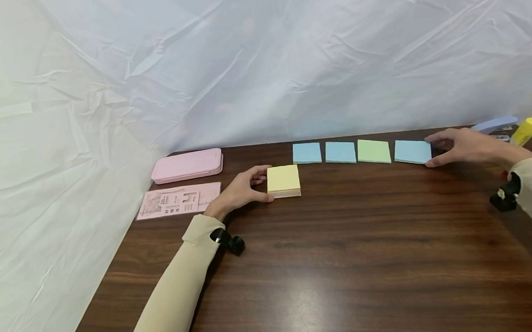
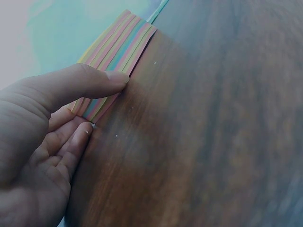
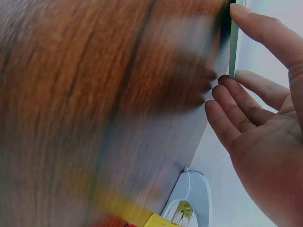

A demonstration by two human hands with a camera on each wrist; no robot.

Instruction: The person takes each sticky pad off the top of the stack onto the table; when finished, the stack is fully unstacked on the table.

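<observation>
Beige sleeves come in from the bottom edge over a dark wood table (image 1: 345, 262). Left hand (image 1: 240, 190) grips the sticky note stack (image 1: 283, 180), thumb on the near edge and fingers curled against its left side; from the wrist view the stack's striped multicolour layers (image 2: 116, 52) sit right under the thumb. Right hand (image 1: 463, 146) has relaxed, nearly straight fingers (image 3: 236, 106) touching the right edge of the blue note (image 1: 412, 151), the last of 4 notes laid in a row: 2 blue, 1 green note (image 1: 374, 151), then this one. Pink case (image 1: 187, 165) and a pink card (image 1: 178, 201) lie left of the stack. Blue stapler (image 1: 495, 124) and yellow tube (image 1: 528, 129) sit behind the right hand.
</observation>
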